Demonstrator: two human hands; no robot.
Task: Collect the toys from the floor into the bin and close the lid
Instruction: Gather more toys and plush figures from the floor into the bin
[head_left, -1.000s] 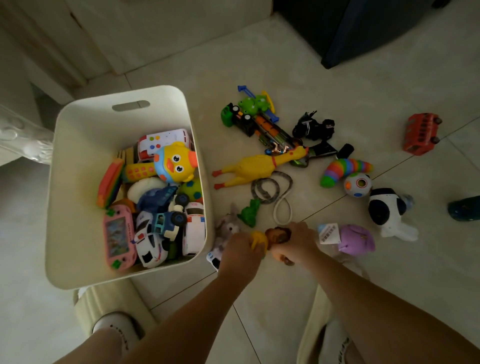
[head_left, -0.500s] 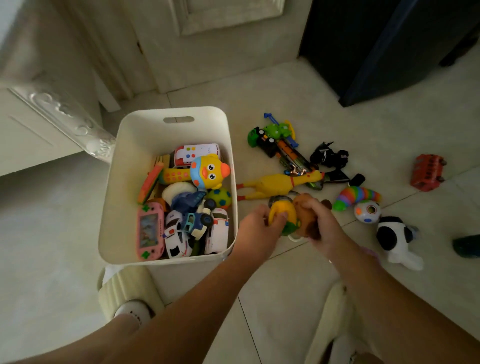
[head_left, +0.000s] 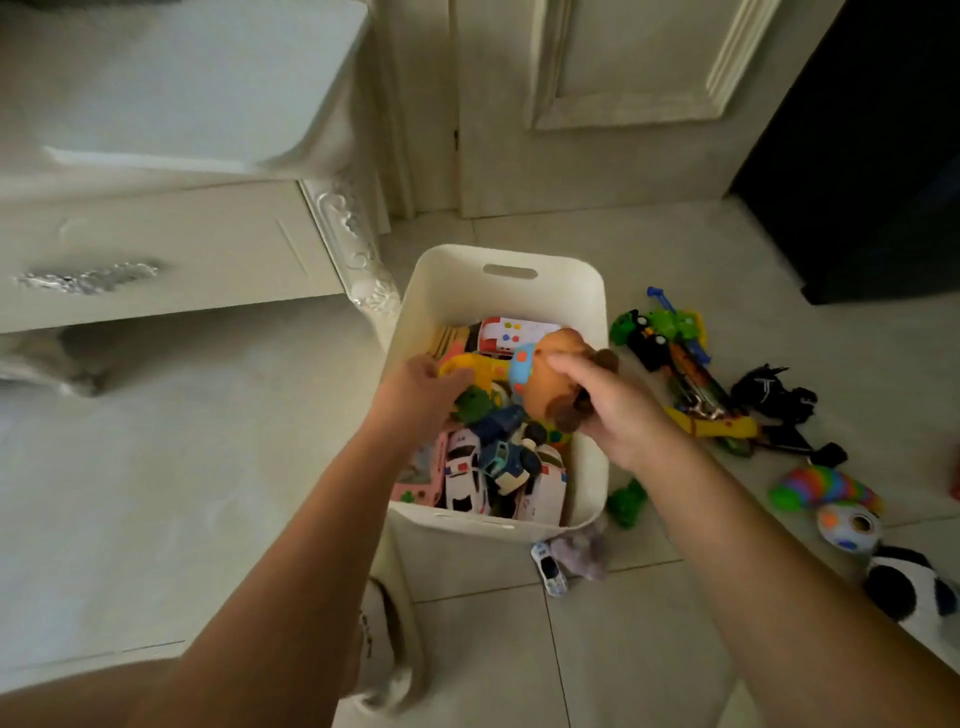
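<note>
The bin (head_left: 498, 291) sits at frame centre, half full. Over its right side the right hand (head_left: 618, 410) grips a brown plush (head_left: 550, 384); the left hand (head_left: 415, 389), low inside at the left, curls around a yellow-green toy (head_left: 470, 387). Best to lower both before letting go, so nothing bounces out. More toys (head_left: 675, 353) lie right of the bin; no lid shows.

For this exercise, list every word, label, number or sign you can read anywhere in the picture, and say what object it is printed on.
None can be read.
The white toy car in the bin has red and blue patches: no letters legible.
The white toy with coloured dots shows dots only.
The small car on the floor has blurred markings.
</note>
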